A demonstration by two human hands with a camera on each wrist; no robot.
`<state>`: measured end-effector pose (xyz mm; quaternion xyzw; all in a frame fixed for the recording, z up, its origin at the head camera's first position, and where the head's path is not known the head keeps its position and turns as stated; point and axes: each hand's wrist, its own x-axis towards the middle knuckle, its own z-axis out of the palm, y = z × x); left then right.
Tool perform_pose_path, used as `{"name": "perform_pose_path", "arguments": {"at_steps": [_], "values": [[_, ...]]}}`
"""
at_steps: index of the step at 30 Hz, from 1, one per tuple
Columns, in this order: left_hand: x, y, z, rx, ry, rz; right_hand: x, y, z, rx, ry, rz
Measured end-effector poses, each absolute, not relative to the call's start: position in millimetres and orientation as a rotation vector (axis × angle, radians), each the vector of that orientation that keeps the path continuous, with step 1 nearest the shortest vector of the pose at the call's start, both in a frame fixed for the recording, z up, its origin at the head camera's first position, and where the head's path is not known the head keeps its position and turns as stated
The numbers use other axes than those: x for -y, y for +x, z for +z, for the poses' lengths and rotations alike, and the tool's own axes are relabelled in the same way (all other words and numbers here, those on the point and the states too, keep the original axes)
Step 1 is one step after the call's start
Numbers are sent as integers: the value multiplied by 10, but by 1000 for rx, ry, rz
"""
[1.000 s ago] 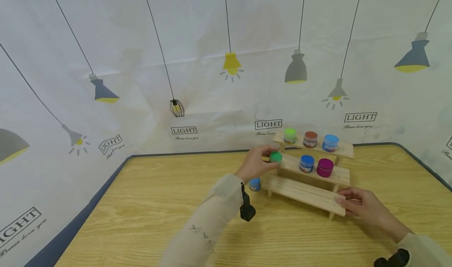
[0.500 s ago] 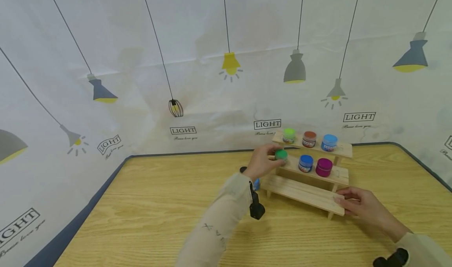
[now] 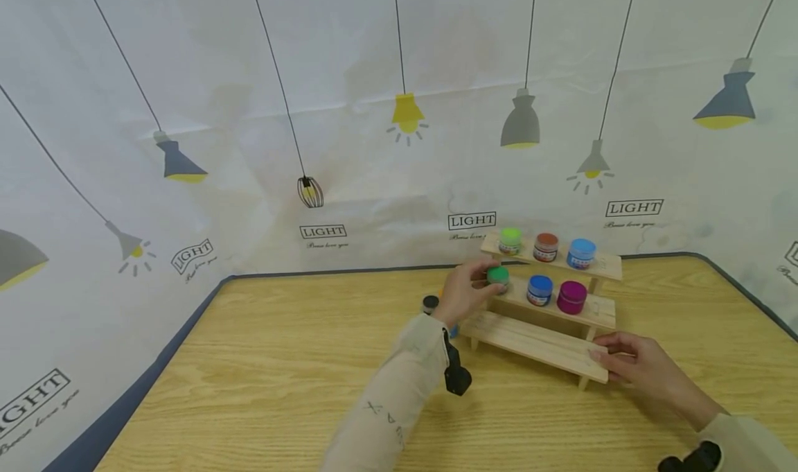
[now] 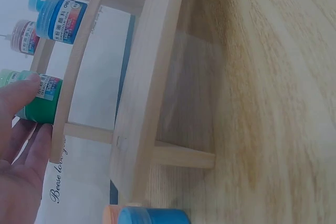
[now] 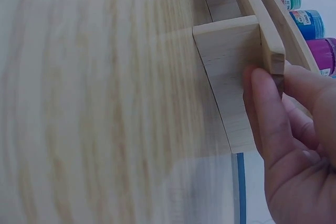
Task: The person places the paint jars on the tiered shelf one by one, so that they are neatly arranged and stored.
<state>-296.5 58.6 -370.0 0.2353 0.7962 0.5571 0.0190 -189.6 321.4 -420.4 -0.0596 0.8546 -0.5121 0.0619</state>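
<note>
My left hand [image 3: 464, 293] grips a green paint jar [image 3: 499, 279] between thumb and fingers at the left end of the middle step of a three-step wooden stand [image 3: 530, 342]. In the left wrist view the green jar [image 4: 43, 103] sits upright on that step. My right hand [image 3: 648, 369] pinches the right end of the lowest step; the right wrist view shows its thumb and fingers around the board's corner [image 5: 274, 59]. Along the middle step also stand a blue jar [image 3: 539, 290] and a magenta jar [image 3: 571, 297].
The top step bears a light green jar [image 3: 510, 240], a reddish-brown jar [image 3: 546, 247] and a light blue jar [image 3: 581, 254]. Beside my left wrist are a black-lidded jar [image 3: 430, 304] and a partly hidden blue jar [image 4: 155, 215]. A printed curtain [image 3: 361, 146] hangs behind the table [image 3: 274, 361].
My left hand has moved slightly right with the green jar, further onto the middle step. A black-lidded jar has come into view behind the left wrist. The right hand stays on the stand.
</note>
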Motion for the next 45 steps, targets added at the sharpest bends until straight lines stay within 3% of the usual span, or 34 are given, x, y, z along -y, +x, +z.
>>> {"name": "perform_pose_path", "arguments": {"at_steps": [16, 34, 45], "values": [[-620, -2915, -3746, -2489, 622, 1755, -3217, -1879, -4241, -2569, -215, -1580], [-519, -2862, -3684, -2501, 736, 1708, -3211, -1891, -4200, -2562, -221, -1586], [-223, -2761, -3635, -2569, 781, 1570, -3205, -1882, -4183, -2576, -211, -1573]]}}
